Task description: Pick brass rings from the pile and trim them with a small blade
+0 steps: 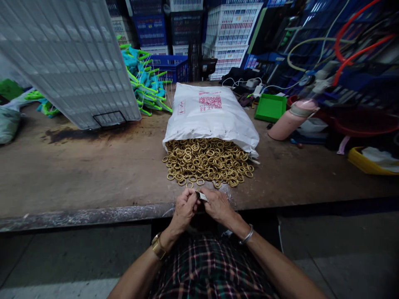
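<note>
Both hands meet at the near edge of the workbench (pixel 77 174). My left hand (pixel 184 209) is closed, its fingers pinched together against a small dark and silvery piece (pixel 202 196). My right hand (pixel 218 205) is closed on the other end of that same piece. Just beyond the fingers lies a heap of several brass rings (pixel 207 162), spilling from the open mouth of a white sack (pixel 210 114) with red print. A gold watch is on my left wrist and a silver bangle on my right.
A large ribbed translucent panel (pixel 75 58) leans over the bench at the left. Green and teal plastic parts (pixel 146 79) are piled behind it. A green tray (pixel 270 108), a pink bottle (pixel 291 118), a yellow tub (pixel 370 162) and stacked crates (pixel 230 29) stand at the right and back.
</note>
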A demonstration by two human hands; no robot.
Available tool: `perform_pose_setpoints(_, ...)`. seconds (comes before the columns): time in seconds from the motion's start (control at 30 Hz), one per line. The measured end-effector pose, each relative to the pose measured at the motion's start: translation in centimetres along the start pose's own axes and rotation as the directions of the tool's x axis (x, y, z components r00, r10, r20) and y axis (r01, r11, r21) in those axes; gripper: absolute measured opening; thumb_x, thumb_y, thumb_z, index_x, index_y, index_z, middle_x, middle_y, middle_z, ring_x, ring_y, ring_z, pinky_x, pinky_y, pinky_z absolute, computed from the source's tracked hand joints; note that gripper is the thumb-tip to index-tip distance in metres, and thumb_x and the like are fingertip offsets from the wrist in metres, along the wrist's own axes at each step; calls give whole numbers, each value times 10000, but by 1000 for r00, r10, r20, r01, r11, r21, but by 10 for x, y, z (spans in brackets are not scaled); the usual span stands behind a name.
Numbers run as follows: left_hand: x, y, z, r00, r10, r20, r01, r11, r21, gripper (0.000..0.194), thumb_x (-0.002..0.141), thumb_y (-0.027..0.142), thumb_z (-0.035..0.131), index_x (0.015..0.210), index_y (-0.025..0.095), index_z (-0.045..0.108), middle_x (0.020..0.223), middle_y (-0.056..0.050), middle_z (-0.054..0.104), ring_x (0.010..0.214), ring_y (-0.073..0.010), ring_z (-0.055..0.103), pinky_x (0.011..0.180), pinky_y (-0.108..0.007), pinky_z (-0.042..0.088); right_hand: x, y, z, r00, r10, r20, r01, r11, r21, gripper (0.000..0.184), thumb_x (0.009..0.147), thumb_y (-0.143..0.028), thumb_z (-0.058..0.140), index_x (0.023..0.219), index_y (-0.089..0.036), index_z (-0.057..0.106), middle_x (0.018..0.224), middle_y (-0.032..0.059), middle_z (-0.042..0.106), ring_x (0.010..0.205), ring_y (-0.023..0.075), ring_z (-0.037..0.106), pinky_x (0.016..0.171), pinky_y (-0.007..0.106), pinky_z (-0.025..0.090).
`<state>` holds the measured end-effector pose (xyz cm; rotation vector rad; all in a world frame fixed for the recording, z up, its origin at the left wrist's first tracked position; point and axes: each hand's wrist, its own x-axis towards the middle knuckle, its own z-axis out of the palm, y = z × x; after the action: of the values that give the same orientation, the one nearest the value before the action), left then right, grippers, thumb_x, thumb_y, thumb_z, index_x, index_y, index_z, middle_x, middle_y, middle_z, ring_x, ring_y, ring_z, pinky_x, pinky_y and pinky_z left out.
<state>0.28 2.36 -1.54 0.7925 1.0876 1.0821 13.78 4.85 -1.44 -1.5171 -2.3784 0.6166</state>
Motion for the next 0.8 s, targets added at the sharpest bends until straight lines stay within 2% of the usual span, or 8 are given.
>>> perform_pose_setpoints(0.1, 0, -1, -1, 1000, 9, -8, -9, 1000, 8, 317, 733, 471, 558, 757, 171, 459, 556, 60, 469, 390, -31, 311, 375, -161, 215, 0, -1, 0, 1000, 18, 6, -17, 999, -32, 242, 678, -72, 418, 839, -187, 558, 730, 33, 620, 651, 139, 524, 561, 238, 266)
perform_pose_setpoints(0.2, 0, -3, -2, 1000, 8, 6, -8, 1000, -1, 314, 745, 478, 543, 754, 176, 458, 561, 59, 463, 387, -33, 303, 367, -164, 206, 1, -1, 2, 999, 38, -24, -38, 999, 21, 214, 692, -83, 418, 820, -186, 555, 704, 27, 603, 635, 135, 509, 563, 238, 273)
perform_pose_setpoints(0.3, 1, -4, -3, 999, 10, 43, -8, 1000, -27, 295, 766, 460, 527, 750, 173, 464, 582, 54, 457, 404, -32, 309, 374, -158, 218, 4, -3, 2, 993, 100, -70, -81, 968, 236, 147, 779, -182, 394, 752, -187, 538, 642, 10, 557, 590, 123, 475, 555, 232, 301)
perform_pose_setpoints(0.4, 1, -3, -4, 996, 12, 87, -8, 999, -47, 279, 778, 443, 519, 747, 171, 464, 585, 52, 453, 411, -32, 309, 376, -153, 225, 8, -7, -3, 976, 206, -71, -139, 838, 528, 260, 841, -327, 352, 695, -184, 512, 588, -12, 505, 562, 111, 450, 549, 222, 337)
perform_pose_setpoints(0.47, 1, -2, -4, 994, 12, 107, -8, 999, -36, 282, 775, 445, 520, 747, 171, 463, 597, 48, 464, 411, -32, 316, 374, -154, 226, 11, -10, -6, 973, 227, -46, -145, 749, 647, 314, 844, -394, 350, 672, -182, 504, 562, -25, 483, 550, 103, 436, 544, 217, 348)
perform_pose_setpoints(0.53, 1, -1, -4, 993, 6, 116, -5, 1000, -15, 297, 766, 459, 526, 744, 169, 461, 615, 43, 476, 409, -29, 318, 371, -155, 224, 12, -11, -8, 977, 211, -34, -129, 710, 693, 326, 827, -424, 379, 644, -182, 495, 555, -33, 475, 546, 97, 425, 538, 213, 348)
perform_pose_setpoints(0.8, 1, -1, -4, 995, -11, 98, 8, 999, 36, 332, 750, 492, 532, 715, 167, 481, 565, 49, 459, 406, -37, 325, 381, -166, 235, 13, -11, -6, 980, 199, -14, -125, 664, 737, 293, 782, -405, 447, 585, -188, 465, 521, -42, 478, 514, 88, 402, 504, 211, 328)
